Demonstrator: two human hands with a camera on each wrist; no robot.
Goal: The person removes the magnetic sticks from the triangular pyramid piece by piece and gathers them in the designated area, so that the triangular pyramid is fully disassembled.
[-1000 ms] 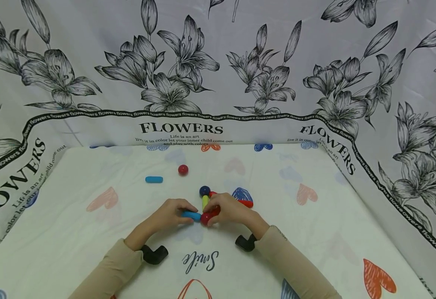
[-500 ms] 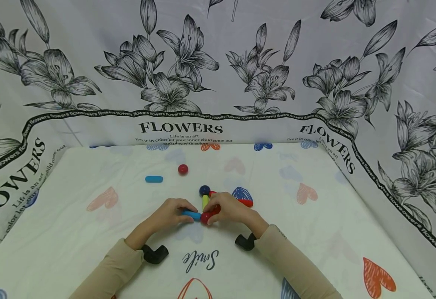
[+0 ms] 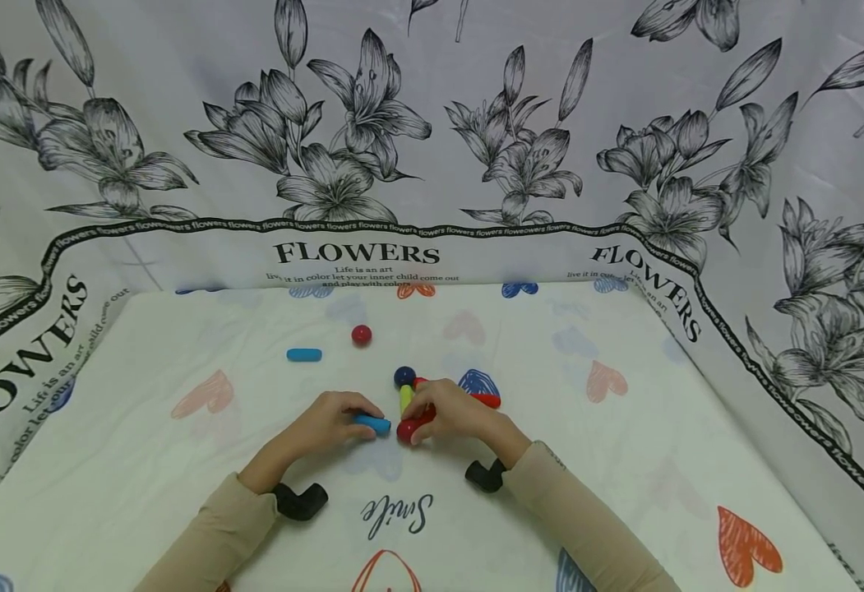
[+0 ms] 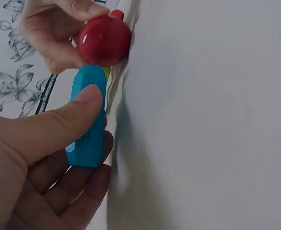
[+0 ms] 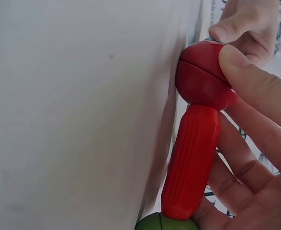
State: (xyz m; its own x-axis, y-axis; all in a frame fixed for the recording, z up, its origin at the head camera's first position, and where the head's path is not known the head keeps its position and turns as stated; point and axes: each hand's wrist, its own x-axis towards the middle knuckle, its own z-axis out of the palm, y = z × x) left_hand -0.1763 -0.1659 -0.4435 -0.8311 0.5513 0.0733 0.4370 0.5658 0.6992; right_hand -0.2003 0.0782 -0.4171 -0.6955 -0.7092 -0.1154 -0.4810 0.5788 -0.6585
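My left hand [image 3: 331,425] pinches a blue building rod [image 3: 374,424] between thumb and fingers. In the left wrist view the rod [image 4: 86,117] is ridged and stands below the red ball. My right hand [image 3: 455,413] holds that red ball [image 3: 407,432] with its thumb on it. In the right wrist view a red rod [image 5: 190,160] joins the red ball to a green ball [image 5: 166,223]. A yellow-green rod [image 3: 405,398] and a dark blue ball [image 3: 404,376] show beyond the right hand, which hides part of the joined pieces. The blue rod and red ball are slightly apart in the head view.
A loose blue rod [image 3: 304,355] and a loose red ball [image 3: 361,335] lie farther back on the table, left of the joined pieces. A red piece [image 3: 487,400] shows to the right of the right hand. Printed cloth [image 3: 358,181] hangs behind the table.
My left hand has drawn the blue rod a little to the left, leaving a small gap from the red ball. My right hand stays nearly still on the joined pieces.
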